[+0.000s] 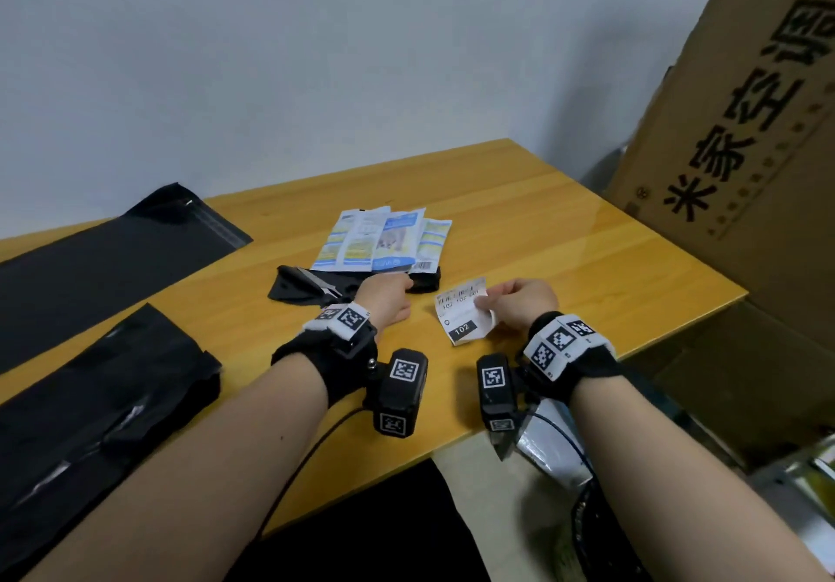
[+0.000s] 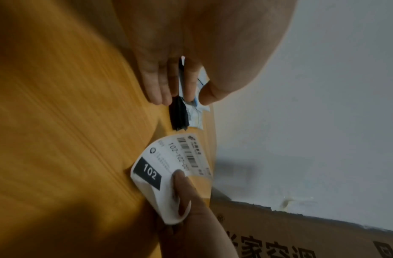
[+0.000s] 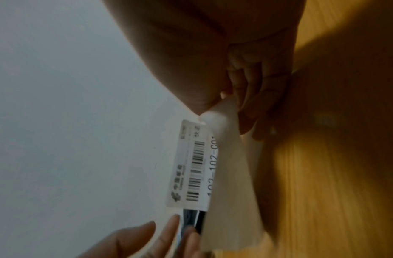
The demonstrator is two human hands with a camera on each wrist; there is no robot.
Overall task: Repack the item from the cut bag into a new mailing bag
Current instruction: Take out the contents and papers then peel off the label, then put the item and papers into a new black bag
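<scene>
The cut black bag (image 1: 298, 288) lies crumpled at the middle of the wooden table (image 1: 565, 238). Several white-and-blue packets (image 1: 384, 240) are fanned out just behind it. My left hand (image 1: 404, 287) reaches onto the bag's right part with straight fingers (image 2: 166, 87), its thumb (image 2: 213, 94) held apart; the bag (image 2: 178, 113) and packets (image 2: 196, 111) show beyond the fingertips. My right hand (image 1: 494, 306) pinches a curled white shipping label (image 1: 465, 313) printed "102", just above the table. The label (image 3: 197, 165) hangs from thumb and fingers in the right wrist view.
Two flat black mailing bags lie on the left, one far (image 1: 113, 247) and one near (image 1: 90, 401). A tall cardboard box (image 1: 745, 130) stands against the table's right side. A silvery bag (image 1: 551, 446) sits below the table's front edge.
</scene>
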